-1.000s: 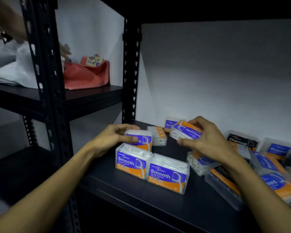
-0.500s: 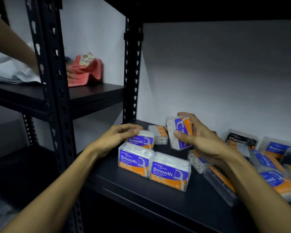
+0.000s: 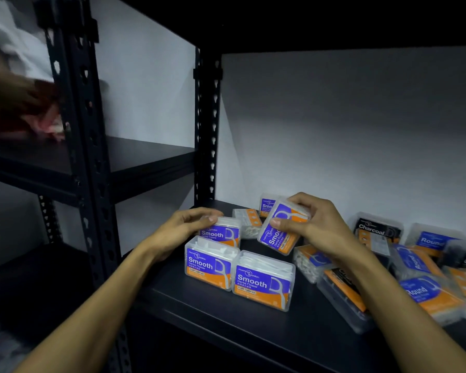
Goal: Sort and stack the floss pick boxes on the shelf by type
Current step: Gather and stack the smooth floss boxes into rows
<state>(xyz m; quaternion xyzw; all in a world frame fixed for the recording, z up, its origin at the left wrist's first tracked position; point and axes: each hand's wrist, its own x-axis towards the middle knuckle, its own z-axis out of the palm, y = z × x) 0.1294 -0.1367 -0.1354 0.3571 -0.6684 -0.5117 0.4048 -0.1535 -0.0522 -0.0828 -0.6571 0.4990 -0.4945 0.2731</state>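
Clear plastic Smooth box, purple-and-orange label, tilts in the right hand, fingers pinching it; left hand fingers grip another Smooth box.

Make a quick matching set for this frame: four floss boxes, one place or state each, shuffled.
Things:
1. Tilted Smooth box
2. Back-row Smooth box
3. Charcoal box
4. Front Smooth pair

States:
A. Upright side by side at the shelf's front
B. Pinched in the right hand, off the shelf
C. Under the left hand fingertips
D. Right of both hands, by the wall

Pairs: 1-B, 2-C, 3-D, 4-A
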